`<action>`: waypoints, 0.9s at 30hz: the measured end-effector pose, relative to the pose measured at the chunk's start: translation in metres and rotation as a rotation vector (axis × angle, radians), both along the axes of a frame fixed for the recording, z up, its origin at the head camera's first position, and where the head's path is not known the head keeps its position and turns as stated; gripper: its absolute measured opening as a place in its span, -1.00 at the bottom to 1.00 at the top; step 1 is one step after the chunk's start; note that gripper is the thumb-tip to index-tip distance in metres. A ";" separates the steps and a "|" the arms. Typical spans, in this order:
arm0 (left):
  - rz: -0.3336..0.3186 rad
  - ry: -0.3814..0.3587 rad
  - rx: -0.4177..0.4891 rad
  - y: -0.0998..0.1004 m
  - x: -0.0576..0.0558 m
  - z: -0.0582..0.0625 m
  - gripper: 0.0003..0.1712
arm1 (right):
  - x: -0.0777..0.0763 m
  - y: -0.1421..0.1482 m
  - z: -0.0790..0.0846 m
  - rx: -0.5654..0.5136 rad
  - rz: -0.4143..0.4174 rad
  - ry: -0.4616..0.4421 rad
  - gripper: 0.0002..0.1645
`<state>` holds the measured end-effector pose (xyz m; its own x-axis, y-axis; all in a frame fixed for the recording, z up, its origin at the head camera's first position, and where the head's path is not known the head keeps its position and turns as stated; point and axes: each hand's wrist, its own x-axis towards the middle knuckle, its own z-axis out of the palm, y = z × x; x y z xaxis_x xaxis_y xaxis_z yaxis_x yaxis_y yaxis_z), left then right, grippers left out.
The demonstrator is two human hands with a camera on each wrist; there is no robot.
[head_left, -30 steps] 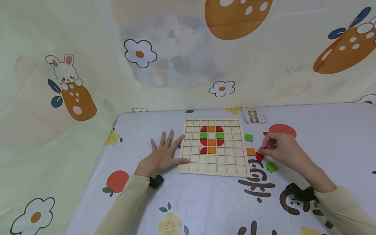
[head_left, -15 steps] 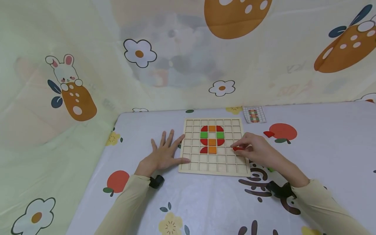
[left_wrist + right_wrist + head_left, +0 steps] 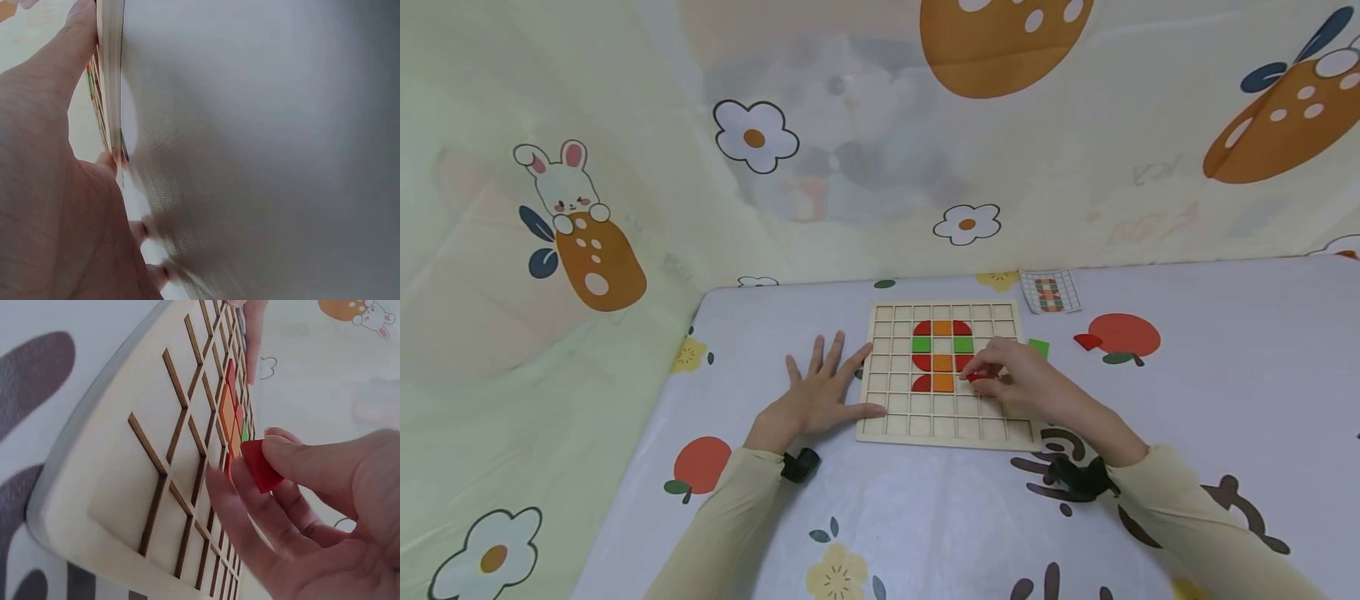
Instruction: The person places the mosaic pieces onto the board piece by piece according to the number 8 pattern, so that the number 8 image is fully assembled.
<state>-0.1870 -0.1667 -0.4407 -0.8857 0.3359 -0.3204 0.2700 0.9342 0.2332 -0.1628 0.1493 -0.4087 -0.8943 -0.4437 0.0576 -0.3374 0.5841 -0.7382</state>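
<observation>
Left hand (image 3: 808,404): at 9 o'clock of the wooden board (image 3: 917,427), fingers spread wide, thumb on its rim. Right hand (image 3: 1022,379): thumb and fingertips pinching a red piece (image 3: 257,464) above the grid, at 3 o'clock from the lowest seated orange square (image 3: 943,383). Loose green square (image 3: 1040,347): 3 o'clock, just outside the board. Second red piece (image 3: 1086,342): same bearing, farther out. Pattern card (image 3: 1051,292): 2 o'clock, beyond the board.

The square beige wooden board (image 3: 942,406) is blocked at left by the left hand (image 3: 808,404), overhung by the right hand (image 3: 1026,377); its near edge is unobstructed.
</observation>
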 end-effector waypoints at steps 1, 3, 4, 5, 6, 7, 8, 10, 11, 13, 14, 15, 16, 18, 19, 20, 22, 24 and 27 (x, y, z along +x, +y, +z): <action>-0.001 0.000 0.002 0.000 0.000 0.000 0.20 | -0.001 -0.001 -0.001 -0.007 -0.005 0.004 -0.81; 0.000 -0.004 0.004 0.000 0.000 0.000 0.20 | -0.002 -0.002 -0.001 -0.015 -0.019 0.011 -0.80; 0.000 -0.004 0.005 0.000 0.000 0.000 0.20 | -0.002 -0.003 -0.002 -0.018 -0.028 0.013 -0.80; 0.000 -0.004 0.004 0.000 0.000 0.000 0.20 | -0.003 -0.004 -0.002 -0.019 -0.036 0.016 -0.80; 0.000 -0.001 0.004 0.000 0.000 0.000 0.19 | -0.004 -0.004 -0.004 -0.020 -0.041 0.021 -0.79; 0.000 0.000 0.002 0.000 0.001 0.000 0.19 | -0.004 -0.005 -0.004 -0.024 -0.043 0.026 -0.79; 0.000 0.000 -0.001 0.000 0.001 0.001 0.19 | -0.005 -0.006 -0.005 -0.024 -0.044 0.033 -0.78; 0.001 -0.002 -0.007 0.001 0.001 0.001 0.20 | -0.005 -0.008 -0.008 -0.030 -0.044 0.034 -0.79; 0.001 -0.001 -0.010 0.001 0.001 0.001 0.20 | -0.005 -0.010 -0.009 -0.031 -0.044 0.034 -0.79; -0.002 -0.003 -0.015 0.001 0.002 0.001 0.20 | -0.005 -0.012 -0.011 -0.029 -0.051 0.024 -0.81; -0.003 -0.004 -0.018 0.002 0.002 0.001 0.20 | -0.005 -0.013 -0.013 -0.022 -0.057 0.023 -0.82; -0.005 -0.006 -0.018 0.002 0.002 0.001 0.20 | -0.005 -0.014 -0.014 -0.016 -0.062 0.022 -0.82; -0.006 -0.006 -0.020 0.002 0.002 0.001 0.20 | -0.005 -0.015 -0.014 -0.009 -0.067 0.027 -0.82; -0.007 -0.004 -0.022 0.002 0.002 0.001 0.19 | -0.005 -0.016 -0.015 0.007 -0.080 0.037 -0.81; -0.006 -0.006 -0.026 0.001 0.002 0.001 0.19 | -0.005 -0.016 -0.016 0.016 -0.086 0.041 -0.80; -0.005 -0.003 -0.025 0.001 0.002 0.001 0.19 | -0.005 -0.017 -0.016 0.023 -0.090 0.045 -0.79; -0.001 0.000 -0.022 0.001 0.002 0.002 0.19 | -0.005 -0.017 -0.015 0.033 -0.093 0.048 -0.78; 0.001 -0.002 -0.020 0.001 0.001 0.002 0.20 | -0.006 -0.018 -0.014 0.040 -0.093 0.044 -0.77; 0.000 -0.003 -0.013 0.002 0.002 0.004 0.19 | -0.007 -0.019 -0.013 0.057 -0.090 0.040 -0.77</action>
<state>-0.1852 -0.1651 -0.4371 -0.8849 0.3315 -0.3272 0.2692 0.9372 0.2216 -0.1701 0.1299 -0.4216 -0.9283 -0.3651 0.0709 -0.3100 0.6543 -0.6898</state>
